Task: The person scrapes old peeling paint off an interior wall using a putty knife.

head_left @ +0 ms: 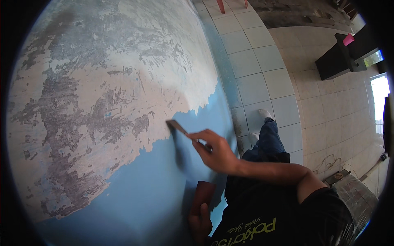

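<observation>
My right hand (211, 149) grips a flat scraper (176, 126), its blade at the wall where stripped, mottled pale plaster (94, 102) borders blue paint (123, 188). Whether the blade touches the surface I cannot tell; it casts a shadow below. My left hand (201, 221), low near the lower edge, holds a dark red-brown rectangular piece (203, 194), perhaps sandpaper, beside the blue part of the wall.
My feet (264, 115) are on a pale tiled strip (264, 57) along the wall. To the right are beige floor tiles (320, 102), a dark stand (330, 61) with a pink cup (348, 39), cables and plastic sheeting (351, 192). Red legs (221, 6) show at the top.
</observation>
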`<state>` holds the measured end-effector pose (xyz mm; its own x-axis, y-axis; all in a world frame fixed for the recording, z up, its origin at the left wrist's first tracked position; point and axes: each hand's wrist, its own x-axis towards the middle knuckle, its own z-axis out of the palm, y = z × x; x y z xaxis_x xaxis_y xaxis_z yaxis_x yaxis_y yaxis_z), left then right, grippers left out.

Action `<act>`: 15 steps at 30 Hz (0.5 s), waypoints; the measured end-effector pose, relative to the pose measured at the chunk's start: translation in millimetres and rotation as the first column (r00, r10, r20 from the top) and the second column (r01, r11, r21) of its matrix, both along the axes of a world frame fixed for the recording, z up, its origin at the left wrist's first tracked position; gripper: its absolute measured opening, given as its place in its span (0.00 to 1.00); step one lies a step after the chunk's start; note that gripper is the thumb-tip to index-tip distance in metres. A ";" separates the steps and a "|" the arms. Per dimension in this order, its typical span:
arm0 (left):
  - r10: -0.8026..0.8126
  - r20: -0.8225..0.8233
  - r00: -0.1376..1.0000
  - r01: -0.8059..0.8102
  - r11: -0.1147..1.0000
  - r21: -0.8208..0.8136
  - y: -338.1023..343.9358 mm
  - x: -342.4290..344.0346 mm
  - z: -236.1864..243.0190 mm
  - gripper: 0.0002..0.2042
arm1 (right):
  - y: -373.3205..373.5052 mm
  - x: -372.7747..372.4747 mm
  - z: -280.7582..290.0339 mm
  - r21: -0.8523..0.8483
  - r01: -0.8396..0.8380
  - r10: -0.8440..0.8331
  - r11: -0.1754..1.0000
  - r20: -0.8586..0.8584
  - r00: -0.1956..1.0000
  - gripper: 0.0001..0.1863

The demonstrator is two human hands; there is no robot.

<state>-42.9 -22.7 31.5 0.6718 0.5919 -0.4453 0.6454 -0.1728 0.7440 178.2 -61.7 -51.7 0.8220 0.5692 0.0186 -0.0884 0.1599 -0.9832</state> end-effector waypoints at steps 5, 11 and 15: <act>0.082 0.040 0.996 -0.078 0.993 -0.092 -0.1 -0.5 -1.5 0.20 | -1.1 0.7 9.1 -0.034 -0.017 0.016 0.999 -0.044 0.999 0.15; 0.057 0.022 0.998 -0.055 0.994 -0.099 -1.5 7.7 7.0 0.20 | 9.2 13.5 1.3 -0.043 0.067 -0.065 0.997 0.062 0.996 0.15; 0.061 0.075 0.995 -0.054 0.994 -0.097 -1.7 6.8 4.2 0.20 | 1.2 1.0 4.6 0.014 -0.021 0.022 1.000 -0.038 0.999 0.14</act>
<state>-36.1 -24.4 35.7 0.6728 0.5884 -0.4485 0.5915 -0.0636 0.8038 179.2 -60.5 -47.0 0.8099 0.5866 -0.0044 -0.1292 0.1711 -0.9767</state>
